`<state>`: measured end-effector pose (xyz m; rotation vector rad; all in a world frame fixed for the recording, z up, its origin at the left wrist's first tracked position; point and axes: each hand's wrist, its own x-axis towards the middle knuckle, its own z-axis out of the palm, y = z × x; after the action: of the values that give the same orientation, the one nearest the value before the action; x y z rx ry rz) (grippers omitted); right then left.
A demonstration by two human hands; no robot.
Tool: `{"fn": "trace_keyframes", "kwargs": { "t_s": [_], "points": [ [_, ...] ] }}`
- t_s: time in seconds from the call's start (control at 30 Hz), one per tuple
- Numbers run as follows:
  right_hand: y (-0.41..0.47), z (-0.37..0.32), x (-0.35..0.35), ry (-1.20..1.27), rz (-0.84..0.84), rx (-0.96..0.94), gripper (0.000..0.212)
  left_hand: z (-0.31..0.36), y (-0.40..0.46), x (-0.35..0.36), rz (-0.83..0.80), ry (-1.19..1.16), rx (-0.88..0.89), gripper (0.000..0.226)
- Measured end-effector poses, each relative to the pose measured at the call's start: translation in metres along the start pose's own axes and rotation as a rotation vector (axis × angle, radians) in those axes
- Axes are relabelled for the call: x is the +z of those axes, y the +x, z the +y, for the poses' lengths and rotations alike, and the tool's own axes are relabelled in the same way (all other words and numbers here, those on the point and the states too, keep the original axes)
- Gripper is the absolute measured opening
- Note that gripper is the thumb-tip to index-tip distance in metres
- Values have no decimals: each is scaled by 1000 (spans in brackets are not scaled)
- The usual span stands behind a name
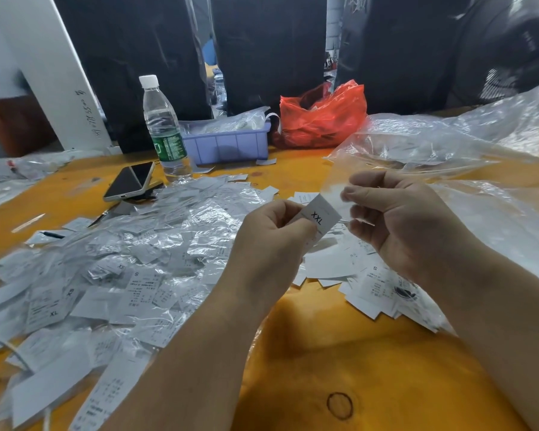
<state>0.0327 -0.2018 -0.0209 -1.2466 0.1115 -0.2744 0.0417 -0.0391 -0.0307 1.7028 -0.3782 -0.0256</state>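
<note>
My left hand (pixel 271 241) pinches a small white label marked XXL (pixel 321 216) above the orange table (pixel 371 368). My right hand (pixel 399 225) holds a small clear plastic bag (pixel 335 185) by its edge, thumb and fingers curled round it. The label's upper end sits at the mouth of the bag. A big heap of white labels in clear sleeves (pixel 122 269) lies to the left. Loose white labels (pixel 374 284) lie under and beside my right wrist.
A water bottle (pixel 164 129), a phone (pixel 129 181), a purple bin (pixel 227 144) and a red plastic bag (pixel 321 116) stand at the back. Large clear plastic sheeting (pixel 448 141) covers the right side. Black bundles (pixel 268 51) rise behind the table.
</note>
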Motion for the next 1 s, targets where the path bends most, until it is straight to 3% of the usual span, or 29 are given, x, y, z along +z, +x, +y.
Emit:
{"fn": "trace_keyframes", "kwargs": {
  "t_s": [0.23, 0.53, 0.67, 0.77, 0.9, 1.0],
  "points": [
    [3, 5, 0, 10, 18, -45, 7, 1, -2, 3, -84, 36, -44, 8],
    [1, 4, 2, 19, 18, -41, 3, 3, -3, 5, -162, 85, -63, 15],
    [-2, 2, 3, -35, -4, -16, 7, 4, -3, 2, -81, 78, -75, 11],
    [-4, 1, 3, -59, -55, 8, 25, 5, 1, -5, 48, 53, -83, 17],
    [-5, -3, 3, -79, -165, 45, 14, 6, 5, -11, 157, 5, -65, 17],
    [-7, -5, 4, -188, -274, 56, 12, 3, 5, -13, 169, 78, 48, 27]
  ]
}}
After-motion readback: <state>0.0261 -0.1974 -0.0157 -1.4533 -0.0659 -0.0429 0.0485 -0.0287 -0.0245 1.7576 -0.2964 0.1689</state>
